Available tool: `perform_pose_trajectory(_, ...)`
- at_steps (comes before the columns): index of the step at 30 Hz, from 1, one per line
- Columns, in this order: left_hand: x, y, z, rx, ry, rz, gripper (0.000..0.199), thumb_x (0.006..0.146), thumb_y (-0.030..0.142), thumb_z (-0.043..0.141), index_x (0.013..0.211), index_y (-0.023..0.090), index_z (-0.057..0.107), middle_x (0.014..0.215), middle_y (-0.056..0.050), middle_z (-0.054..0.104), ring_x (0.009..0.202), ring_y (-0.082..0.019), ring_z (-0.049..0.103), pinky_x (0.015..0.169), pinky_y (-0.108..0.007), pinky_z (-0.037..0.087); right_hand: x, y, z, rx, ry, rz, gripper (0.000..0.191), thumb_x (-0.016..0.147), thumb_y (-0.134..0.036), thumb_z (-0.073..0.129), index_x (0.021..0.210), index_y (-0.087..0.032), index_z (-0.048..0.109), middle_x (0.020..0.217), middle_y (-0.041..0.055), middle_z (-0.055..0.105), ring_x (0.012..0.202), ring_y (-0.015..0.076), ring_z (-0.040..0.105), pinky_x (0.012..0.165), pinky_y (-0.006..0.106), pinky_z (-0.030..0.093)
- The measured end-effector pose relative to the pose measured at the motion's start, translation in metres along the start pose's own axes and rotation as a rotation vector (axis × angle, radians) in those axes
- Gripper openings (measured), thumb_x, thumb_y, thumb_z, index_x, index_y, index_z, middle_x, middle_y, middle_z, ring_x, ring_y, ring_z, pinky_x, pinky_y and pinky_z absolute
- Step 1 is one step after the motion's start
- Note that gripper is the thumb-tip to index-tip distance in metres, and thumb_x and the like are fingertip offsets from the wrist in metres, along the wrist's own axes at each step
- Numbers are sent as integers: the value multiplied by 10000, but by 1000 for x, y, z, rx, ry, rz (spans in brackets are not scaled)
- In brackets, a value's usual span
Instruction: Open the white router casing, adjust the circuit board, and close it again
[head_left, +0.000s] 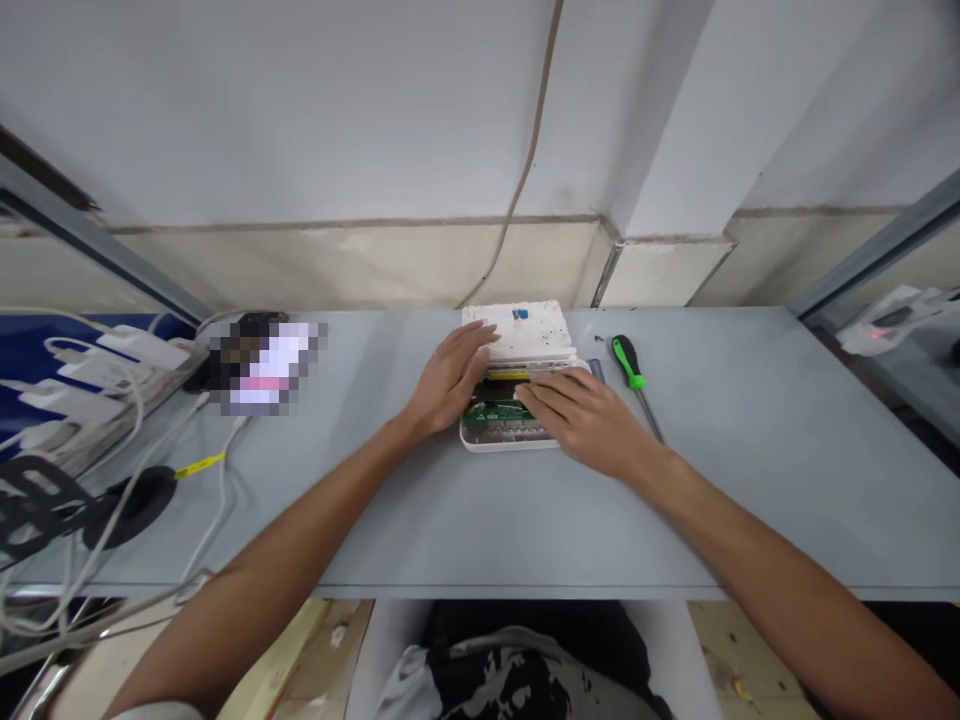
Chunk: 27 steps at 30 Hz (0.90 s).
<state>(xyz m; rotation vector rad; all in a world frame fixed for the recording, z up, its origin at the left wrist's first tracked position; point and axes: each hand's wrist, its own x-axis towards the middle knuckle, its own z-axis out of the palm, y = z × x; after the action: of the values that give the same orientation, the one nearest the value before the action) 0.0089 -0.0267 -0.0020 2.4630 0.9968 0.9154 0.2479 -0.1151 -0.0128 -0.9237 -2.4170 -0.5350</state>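
Note:
An opened white device (510, 440) lies on the grey table, a green circuit board (495, 412) and a dark part showing inside it. Its white cover (517, 333), with a small blue piece on it, lies behind the body. My left hand (450, 377) rests at the device's left edge, fingers extended over the cover and body. Across the right side of the body lies my right hand (581, 415), its fingers stretched out over the inside. Both palms face down, and whatever is under the fingertips is hidden.
A green and black screwdriver (630, 370) lies right of the device. Left on the table are a phone with a blurred screen (270, 370), a power strip with white chargers (82, 395), loose cables and a black round stand (131, 505). A white device (889, 318) hangs at the far right.

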Motion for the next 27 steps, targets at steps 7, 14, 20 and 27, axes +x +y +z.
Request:
perform_pose_trajectory(7,-2,-16,5,-135,-104,-169,809,1114,630,107,1349,179,736,1589,-124,575,1568,-296,429,1283,-546,398,-6,9,5,186,145,24,386,1007,-72,533,1266,-274,736,1149,35,834,1068,245,771,885,473,595)
perform_pose_trajectory(14,4,-29,6,-190,-102,-110,586,1092,623,401,1274,210,775,1438,-123,691,1500,-299,508,1249,-522,451,-7,16,-3,561,442,488,209,1003,-243,643,1153,-256,788,1011,48,823,940,248,750,831,437,576)
perform_pose_trajectory(20,7,-35,10,-49,-82,65,401,1069,489,542,1299,244,761,1308,-102,759,1408,-295,567,1210,-569,478,-2,23,2,1128,658,1072,278,855,-485,827,1023,-269,776,906,-7,781,778,197,720,718,349,597)
perform_pose_trajectory(27,10,-41,3,-22,-160,59,479,1018,538,626,1374,235,729,1368,-103,741,1442,-325,505,1209,-584,467,-2,40,8,1509,694,1273,404,654,-357,928,971,-251,702,839,-38,763,688,161,703,673,340,618)
